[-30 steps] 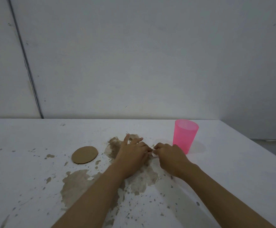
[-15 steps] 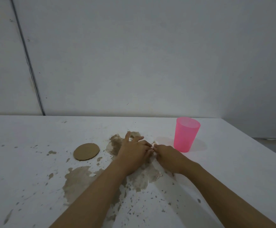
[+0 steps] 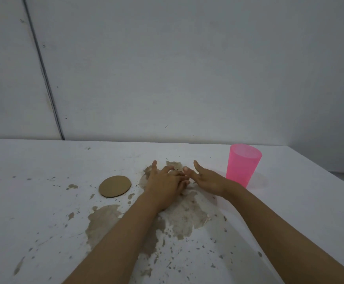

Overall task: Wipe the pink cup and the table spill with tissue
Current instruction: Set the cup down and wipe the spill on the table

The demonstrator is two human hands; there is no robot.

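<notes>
Where the brown spill (image 3: 184, 215) stains the white table (image 3: 294, 203), the left hand (image 3: 165, 186) lies palm down, forefinger straight, other fingers bent; whether they pinch tissue cannot be told. Right hand (image 3: 207, 179) just beside it, fingers straight and spread. Pink cup (image 3: 242, 167) upright, near the right wrist. Cardboard disc (image 3: 114, 186) lies left of the hands

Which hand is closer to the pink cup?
Right. The right hand is just left of the pink cup; the left hand is farther left, over the brown spill.
</notes>
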